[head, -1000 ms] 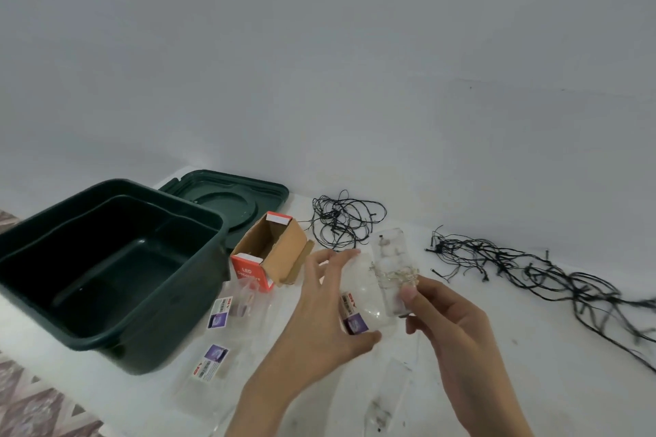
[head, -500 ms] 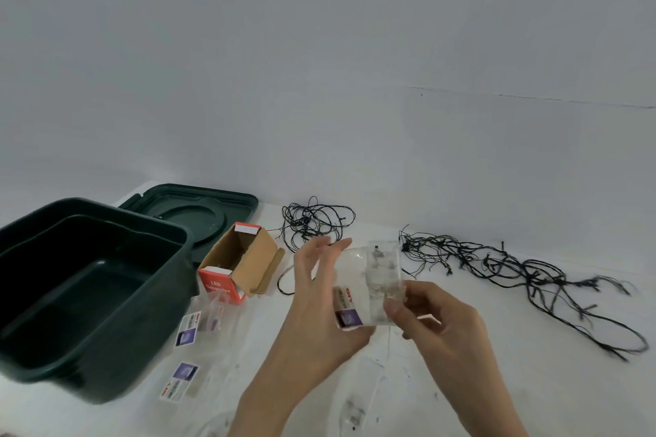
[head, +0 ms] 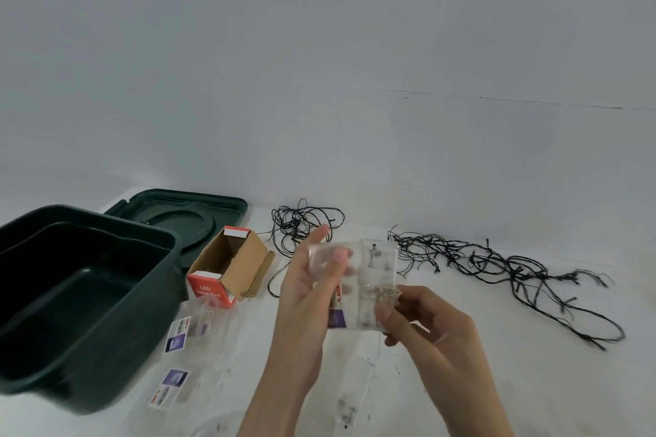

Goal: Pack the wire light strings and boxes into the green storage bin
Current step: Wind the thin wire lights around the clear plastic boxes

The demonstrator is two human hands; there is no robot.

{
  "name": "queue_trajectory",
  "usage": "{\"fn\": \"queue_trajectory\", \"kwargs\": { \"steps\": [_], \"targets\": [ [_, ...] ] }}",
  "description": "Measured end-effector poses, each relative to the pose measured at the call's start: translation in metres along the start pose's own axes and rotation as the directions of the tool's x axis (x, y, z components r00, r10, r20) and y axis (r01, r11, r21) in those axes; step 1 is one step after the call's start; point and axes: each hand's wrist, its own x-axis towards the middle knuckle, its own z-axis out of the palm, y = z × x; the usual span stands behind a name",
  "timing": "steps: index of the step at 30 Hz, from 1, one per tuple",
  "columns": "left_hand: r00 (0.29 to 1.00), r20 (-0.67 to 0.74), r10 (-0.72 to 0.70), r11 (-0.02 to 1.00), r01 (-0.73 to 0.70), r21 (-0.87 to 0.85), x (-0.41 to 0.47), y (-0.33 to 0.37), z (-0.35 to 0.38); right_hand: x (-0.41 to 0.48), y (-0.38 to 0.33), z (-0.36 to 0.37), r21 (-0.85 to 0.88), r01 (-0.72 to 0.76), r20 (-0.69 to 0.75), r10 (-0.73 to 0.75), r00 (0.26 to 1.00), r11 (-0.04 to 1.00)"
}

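My left hand (head: 305, 298) holds a clear plastic packet (head: 332, 282) with a purple label, fingers behind it and thumb on its front. My right hand (head: 422, 326) pinches a clear battery box wound with fine wire lights (head: 378, 280), pressed against the packet's right side. The empty green storage bin (head: 117, 316) stands at the left. An open red and brown LED carton (head: 230, 268) lies beside it. Two tangles of black wire lights lie by the wall, a small one (head: 301, 223) and a long one (head: 504, 270).
The bin's green lid (head: 184, 213) lies flat behind the bin. Two more clear packets with labels (head: 193, 330) (head: 170, 388) lie on the white table in front of the bin, and another clear box (head: 355, 390) lies below my hands. A grey wall rises behind.
Both hands lifted the packet and the battery box a little and brought them together. The camera view shifted right, so the bin now sits further left.
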Motion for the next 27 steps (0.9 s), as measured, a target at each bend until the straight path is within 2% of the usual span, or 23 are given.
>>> {"fn": "queue_trajectory", "kwargs": {
  "steps": [3,5,11,17,21,24,25,27],
  "targets": [
    [1.0,0.011,0.019,1.0,-0.019,0.001,-0.003,0.003,0.006,0.0,-0.004,-0.003,-0.078,0.032,0.013,-0.031,0.999,0.996],
    [0.999,0.015,0.03,0.998,-0.031,0.052,-0.003,0.003,0.007,0.0,-0.005,-0.005,-0.065,0.04,0.028,-0.038,0.999,0.997],
    [0.997,-0.045,0.061,0.991,-0.055,0.124,-0.006,0.005,0.01,0.002,-0.007,-0.005,-0.146,0.085,0.081,-0.073,0.994,0.986],
    [0.973,0.004,0.232,0.934,-0.224,0.279,-0.009,0.011,0.016,0.003,-0.01,-0.007,-0.057,0.037,0.106,-0.03,0.994,0.998],
    [0.977,-0.055,0.206,0.965,-0.194,0.178,-0.003,0.015,0.018,0.004,-0.017,-0.008,0.012,0.077,0.132,-0.078,0.988,0.997],
    [0.979,-0.101,0.177,0.982,-0.169,0.082,0.003,0.019,0.02,0.007,-0.023,-0.013,0.154,0.101,0.02,-0.106,0.994,0.983],
    [0.982,-0.097,0.164,0.985,-0.158,0.068,0.004,0.02,0.02,0.008,-0.024,-0.017,0.169,0.115,-0.008,-0.115,0.993,0.979],
    [0.987,-0.089,0.137,0.989,-0.132,0.064,0.004,0.022,0.018,0.009,-0.03,-0.028,0.103,0.134,0.032,-0.137,0.99,0.986]
  ]
}}
